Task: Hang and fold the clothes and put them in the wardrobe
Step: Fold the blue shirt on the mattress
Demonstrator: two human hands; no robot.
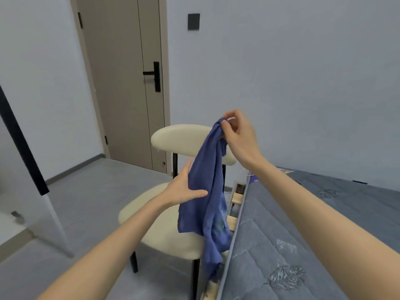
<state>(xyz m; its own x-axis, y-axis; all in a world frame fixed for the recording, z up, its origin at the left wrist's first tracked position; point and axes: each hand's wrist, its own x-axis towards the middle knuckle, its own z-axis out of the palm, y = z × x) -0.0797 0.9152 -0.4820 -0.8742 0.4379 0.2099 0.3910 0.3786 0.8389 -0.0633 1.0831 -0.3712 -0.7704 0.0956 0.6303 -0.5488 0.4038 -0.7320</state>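
2 bare hands on 1 item: thin blue-violet fabric garment [207, 202], crumpled, held up in air in front of cream padded chair w/ black legs [179, 137].

R hand [240, 139]: raised, above backrest level. Thumb + forefinger tips pinch bunched top end of garment; other fingers loosely curled.

L hand [181, 188]: lower, at approx. mid-height of cloth, spread. Thumb lies straight across front face; one finger straight up along L edge; remaining fingers hidden behind cloth, so can't tell how they lie. Cloth sits betw. thumb and fingers.

Garment: hangs down from R pinch, long and narrow. Lower end drops past chair seat edge, just beside side wall of grey-blue quilted mattress [281, 234]. Contact w/ seat or mattress: can't tell. Pale patch on lower part, blurred.

Surroundings: bare wooden slats [234, 195] show betw. chair and mattress. Taupe door w/ black lever handle [121, 83] behind chair, closed. Black square wall plate [193, 21] on pale wall to its R. Grey floor [86, 202].
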